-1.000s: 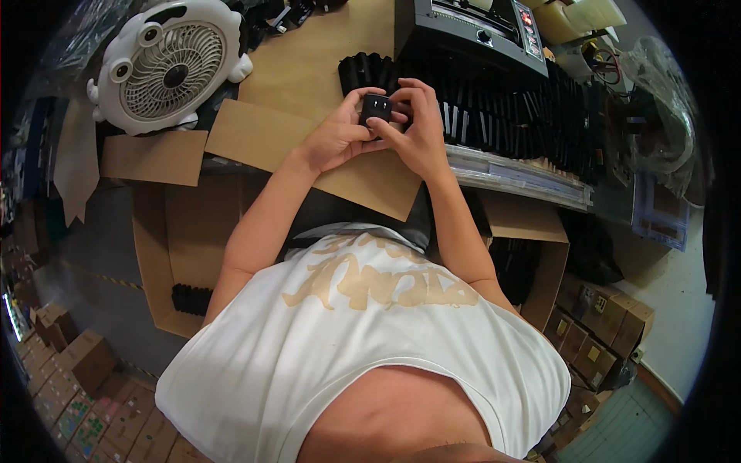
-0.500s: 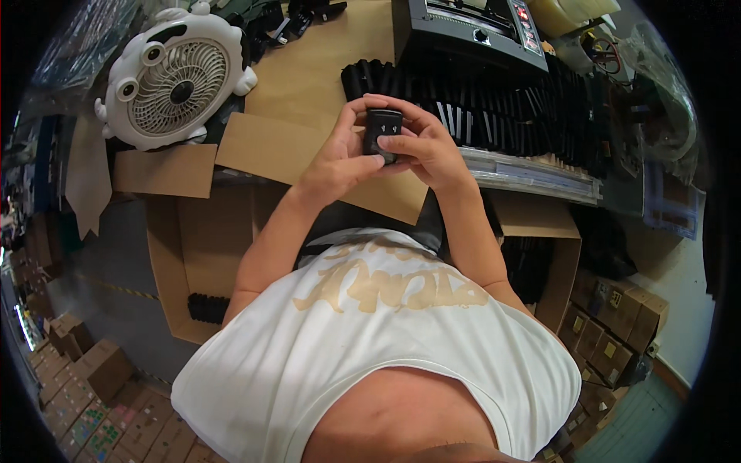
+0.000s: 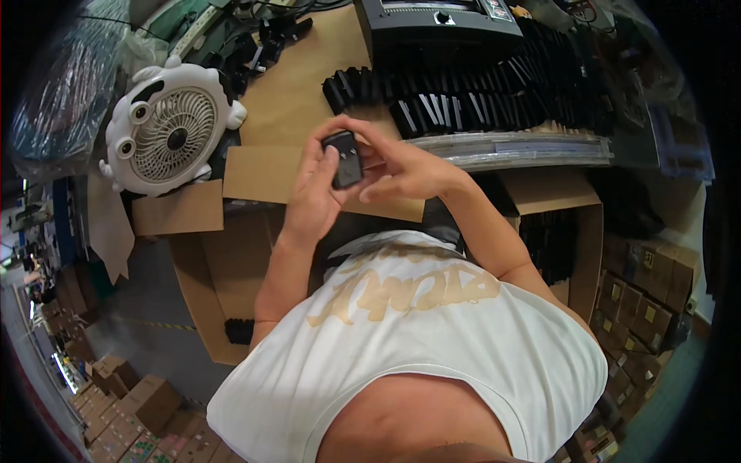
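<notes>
A small black block-shaped device (image 3: 350,167) with rounded corners and two small light marks on its upper face is held over the near edge of the table. My left hand (image 3: 312,185) is closed on it, the thumb lying on its face along the left side. Around its far and right sides curves my right hand (image 3: 405,170), with the thumb spread away from the device. The right index finger reaches the far end, close to the left fingertips; whether it touches the device I cannot tell.
Rows of black blocks (image 3: 463,112) fill the table beyond my right hand, below a dark machine (image 3: 444,35). A white animal-shaped fan (image 3: 177,139) stands at left. Open cardboard boxes (image 3: 220,266) (image 3: 583,231) sit below the table's front. Clear plastic strips (image 3: 509,150) lie along its edge.
The device has turned and shifted left in the picture with my hands. My right thumb has come off its face, and my left thumb now lies on it. The view has also shifted.
</notes>
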A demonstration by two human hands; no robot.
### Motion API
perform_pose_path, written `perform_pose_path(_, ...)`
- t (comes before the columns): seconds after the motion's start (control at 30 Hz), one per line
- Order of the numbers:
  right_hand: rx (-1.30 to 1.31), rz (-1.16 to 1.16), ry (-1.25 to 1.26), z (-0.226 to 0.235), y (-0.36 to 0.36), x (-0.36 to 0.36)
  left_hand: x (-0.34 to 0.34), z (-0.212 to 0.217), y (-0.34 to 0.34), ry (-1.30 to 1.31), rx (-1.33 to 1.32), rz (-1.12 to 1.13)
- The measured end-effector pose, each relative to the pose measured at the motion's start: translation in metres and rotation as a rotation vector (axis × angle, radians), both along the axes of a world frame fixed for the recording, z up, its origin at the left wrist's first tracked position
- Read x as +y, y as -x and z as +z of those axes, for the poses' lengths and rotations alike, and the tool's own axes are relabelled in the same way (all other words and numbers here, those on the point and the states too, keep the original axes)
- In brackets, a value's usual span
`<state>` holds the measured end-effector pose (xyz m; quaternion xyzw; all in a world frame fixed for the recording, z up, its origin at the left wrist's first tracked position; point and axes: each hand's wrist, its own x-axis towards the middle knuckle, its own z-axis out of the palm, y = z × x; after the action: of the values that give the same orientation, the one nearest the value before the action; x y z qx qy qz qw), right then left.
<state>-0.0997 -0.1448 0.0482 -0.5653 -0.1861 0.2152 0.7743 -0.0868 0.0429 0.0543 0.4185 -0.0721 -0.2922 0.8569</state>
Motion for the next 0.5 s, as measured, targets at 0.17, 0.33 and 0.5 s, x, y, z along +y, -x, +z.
perform_pose_path(0.17, 0.002, -0.466, -0.005, -0.024, 0.012, -0.016, 0.015, 0.009, -0.066, -0.657, -0.371, 0.237)
perform_pose_path(0.33, 0.087, -0.632, -0.005, -0.025, 0.027, -0.026, 0.029, -0.071, -0.148, -1.122, -0.399, 0.115)
perform_pose_path(0.5, 0.132, -0.686, 0.007, -0.036, 0.038, -0.031, 0.005, -0.082, -0.151, -1.014, -0.402, 0.092)
